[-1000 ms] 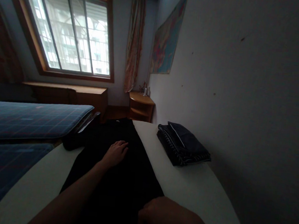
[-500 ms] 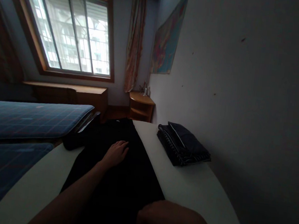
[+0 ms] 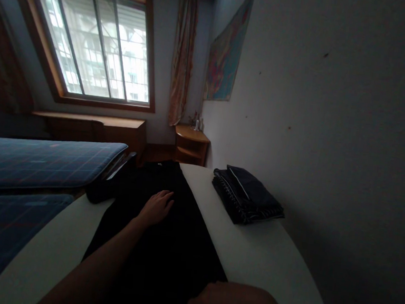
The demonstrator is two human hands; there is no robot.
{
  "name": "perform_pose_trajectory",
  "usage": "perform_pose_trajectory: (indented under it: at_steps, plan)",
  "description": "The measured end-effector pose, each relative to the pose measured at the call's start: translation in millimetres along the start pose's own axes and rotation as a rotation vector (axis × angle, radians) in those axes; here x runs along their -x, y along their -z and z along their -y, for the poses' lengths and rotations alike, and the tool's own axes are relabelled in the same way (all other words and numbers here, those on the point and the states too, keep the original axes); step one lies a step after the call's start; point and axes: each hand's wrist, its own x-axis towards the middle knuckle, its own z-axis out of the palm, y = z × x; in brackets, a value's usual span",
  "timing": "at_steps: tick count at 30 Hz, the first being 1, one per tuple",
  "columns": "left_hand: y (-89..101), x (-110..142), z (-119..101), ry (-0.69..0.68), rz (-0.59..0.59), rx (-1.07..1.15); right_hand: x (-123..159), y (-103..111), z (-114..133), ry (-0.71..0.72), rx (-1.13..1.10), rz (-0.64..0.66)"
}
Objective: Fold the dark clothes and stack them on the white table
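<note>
A black shirt point(image 3: 165, 244) lies spread lengthwise over the white table point(image 3: 256, 262), with a sleeve-like part out to the left and a small white mark at its far end. My left hand point(image 3: 156, 208) rests flat on the middle of the cloth, fingers stretched out. Near the bottom of the view, my right hand point(image 3: 224, 301) is closed at the right edge of the shirt; its fingers are curled and mostly in shadow. To the right of the shirt sits a folded stack of dark clothes point(image 3: 246, 197) with pale stitching.
Plaid blue mattresses point(image 3: 44, 163) lie close to the table's left side. A wall point(image 3: 330, 159) runs along the right. Beyond the table are a wooden corner shelf point(image 3: 192, 134), a desk point(image 3: 119, 122) and a window point(image 3: 94, 41).
My right hand has shifted slightly down toward me, and the near right edge of the shirt has moved a little with it. My left hand stays in place.
</note>
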Motion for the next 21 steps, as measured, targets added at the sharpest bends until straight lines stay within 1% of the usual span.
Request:
perform_pose_trajectory:
  at_steps: [4, 6, 8, 10, 12, 13, 14, 15, 17, 18, 19, 21]
  plan:
    - [0.7, 0, -1, 0.002, -0.005, -0.002, 7, 10, -9, 0.069, -0.117, 0.054]
    - [0.4, 1, -2, 0.01, -0.009, -0.01, 5, 12, -11, 0.075, -0.161, 0.05]
    - [-0.1, 1, -2, 0.025, -0.012, -0.022, 0, 12, -11, 0.096, -0.156, 0.038]
    - [-0.4, 1, -3, 0.04, -0.014, -0.036, -5, 11, -10, 0.157, -0.148, 0.053]
    - [-0.6, 1, -2, 0.055, -0.013, -0.048, -9, 11, -9, 0.245, -0.204, 0.056]
    - [-0.8, 1, -2, 0.064, -0.013, -0.054, -11, 10, -10, 0.278, -0.237, 0.011]
    - [-1.3, 1, -2, 0.074, -0.011, -0.058, -14, 10, -11, 0.291, -0.256, -0.079]
    - [-1.9, 1, -1, 0.085, -0.009, -0.062, -18, 9, -13, 0.286, -0.252, -0.204]
    - [-4.1, 0, 0, 0.105, 0.002, -0.069, -27, 6, -20, 0.235, -0.175, -0.475]
    - [-5.5, 0, 0, 0.114, 0.01, -0.072, -33, 5, -25, 0.207, -0.13, -0.566]
    - [-6.8, 0, 0, 0.121, 0.018, -0.075, -38, 3, -29, 0.18, -0.099, -0.611]
    - [-8.7, -1, 0, 0.132, 0.035, -0.082, -50, -1, -37, 0.129, -0.075, -0.596]
